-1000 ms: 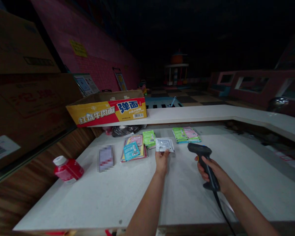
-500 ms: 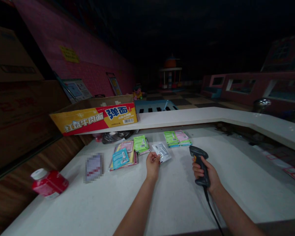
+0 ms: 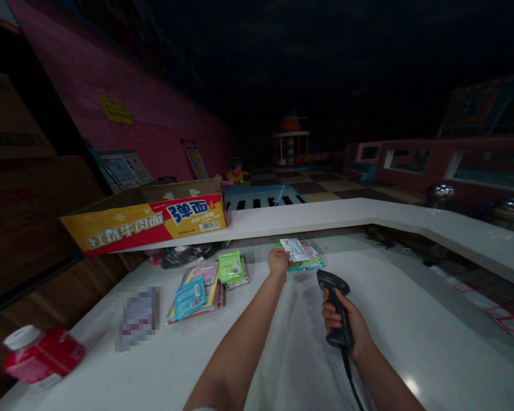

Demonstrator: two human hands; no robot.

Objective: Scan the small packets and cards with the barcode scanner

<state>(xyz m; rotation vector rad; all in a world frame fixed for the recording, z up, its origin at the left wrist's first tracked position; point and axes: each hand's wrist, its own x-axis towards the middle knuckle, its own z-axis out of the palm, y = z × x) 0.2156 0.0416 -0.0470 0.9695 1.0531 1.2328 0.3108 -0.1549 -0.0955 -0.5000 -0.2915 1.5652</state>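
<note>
My left hand [image 3: 278, 262] pinches the edge of a silvery-white packet [image 3: 295, 249], which lies over the right-hand pile of green, pink and blue packets [image 3: 308, 264]. In my right hand [image 3: 346, 321] is a black barcode scanner [image 3: 341, 328] with an orange trigger, its cord running down towards me. The scanner's head points forward and left, just short of that pile. Left of my left hand sits a small stack of green packets [image 3: 230, 267]. Beside it a larger stack with a blue packet [image 3: 190, 297] on top spreads over yellow and pink ones.
A red bottle with a white cap [image 3: 43, 355] stands at the left of the white counter [image 3: 394, 319]. Near it lies a blurred-out item [image 3: 137, 317]. On the raised ledge [image 3: 325, 216] rests an open noodle carton [image 3: 149, 220]. Brown boxes [image 3: 34, 200] are stacked at far left.
My left hand has carried the silvery-white packet forward and right from the bare counter onto the right-hand pile. My right hand still grips the scanner. The view has shifted slightly.
</note>
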